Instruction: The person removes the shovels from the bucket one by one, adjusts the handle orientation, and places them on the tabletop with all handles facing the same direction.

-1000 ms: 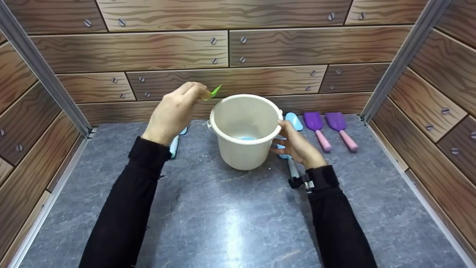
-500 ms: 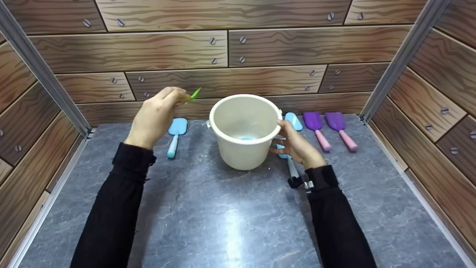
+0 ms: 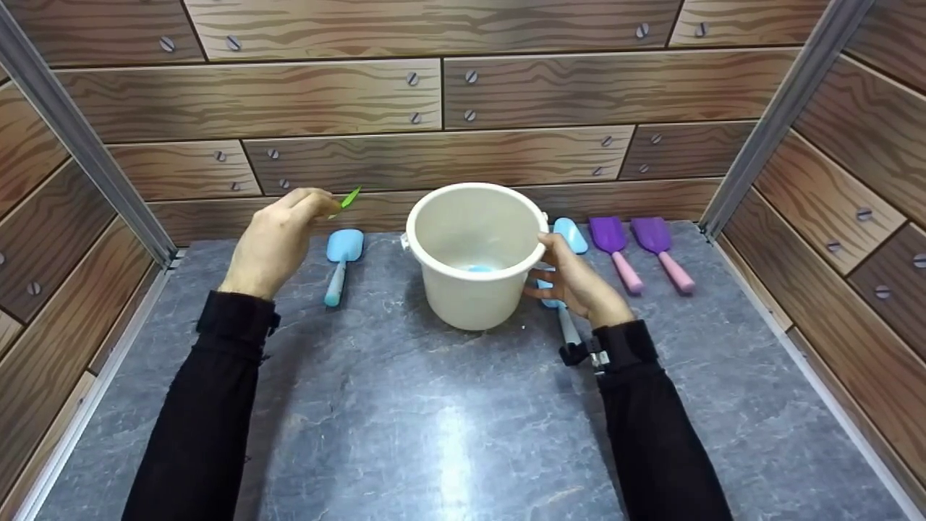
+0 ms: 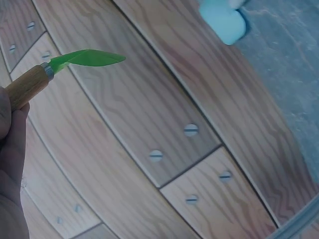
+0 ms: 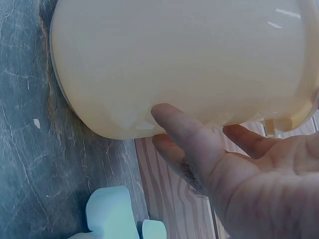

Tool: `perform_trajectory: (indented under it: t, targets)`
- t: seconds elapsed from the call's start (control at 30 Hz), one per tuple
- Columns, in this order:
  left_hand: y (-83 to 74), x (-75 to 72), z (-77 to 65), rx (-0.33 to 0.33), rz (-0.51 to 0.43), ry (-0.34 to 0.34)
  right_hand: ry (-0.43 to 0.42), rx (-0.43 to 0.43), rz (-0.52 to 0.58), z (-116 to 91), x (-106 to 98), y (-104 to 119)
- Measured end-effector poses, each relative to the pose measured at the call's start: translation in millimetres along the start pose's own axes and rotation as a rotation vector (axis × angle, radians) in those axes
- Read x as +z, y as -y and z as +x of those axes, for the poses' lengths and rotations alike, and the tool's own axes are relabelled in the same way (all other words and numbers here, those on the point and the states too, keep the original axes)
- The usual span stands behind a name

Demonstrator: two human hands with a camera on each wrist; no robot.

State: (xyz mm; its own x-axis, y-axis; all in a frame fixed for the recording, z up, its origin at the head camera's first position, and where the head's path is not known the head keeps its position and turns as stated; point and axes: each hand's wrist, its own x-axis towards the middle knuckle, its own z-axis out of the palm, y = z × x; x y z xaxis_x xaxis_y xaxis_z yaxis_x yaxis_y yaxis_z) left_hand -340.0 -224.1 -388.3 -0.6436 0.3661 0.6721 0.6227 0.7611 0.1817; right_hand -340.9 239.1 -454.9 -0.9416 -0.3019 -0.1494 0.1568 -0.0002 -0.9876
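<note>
My left hand (image 3: 271,239) holds a small trowel above the table's back left. Its green blade (image 3: 350,197) points up and right in the head view. The left wrist view shows its wooden handle (image 4: 30,85) in the fingers. A cream bucket (image 3: 474,304) stands upright mid-table, with something light blue on its bottom inside. Against its right side is my right hand (image 3: 579,284), thumb at the rim and fingers on the outer wall, as the right wrist view shows on the bucket wall (image 5: 174,59). A light blue shovel (image 3: 344,247) lies below and right of my left hand.
Two more light blue shovels, one (image 3: 571,236) near the back and one (image 3: 569,329) partly behind my right hand, lie right of the bucket. Beyond them are two purple shovels (image 3: 609,233) with pink handles. Wood-patterned walls (image 3: 347,94) enclose the grey table (image 3: 391,434).
My left hand has moved left and lower with the trowel, away from the bucket, uncovering the left blue shovel. The right hand and bucket stay put.
</note>
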Motion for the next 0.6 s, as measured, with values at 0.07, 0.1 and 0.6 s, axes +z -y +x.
perform_trajectory:
  t: [0.07, 0.1, 0.6]
  targets:
    - [4.6, 1.5, -3.6, -0.016, -0.005, 0.003, 0.001, -0.002, 0.000, 0.1, 0.3, 0.0]
    - [6.9, 2.1, -5.4, -0.024, -0.006, 0.004, 0.003, -0.002, 0.000, 0.3, 0.3, 0.0]
    - [37.8, 7.7, -29.4, -0.087, -0.007, 0.012, 0.007, -0.005, 0.000, -0.4, 0.2, 0.2]
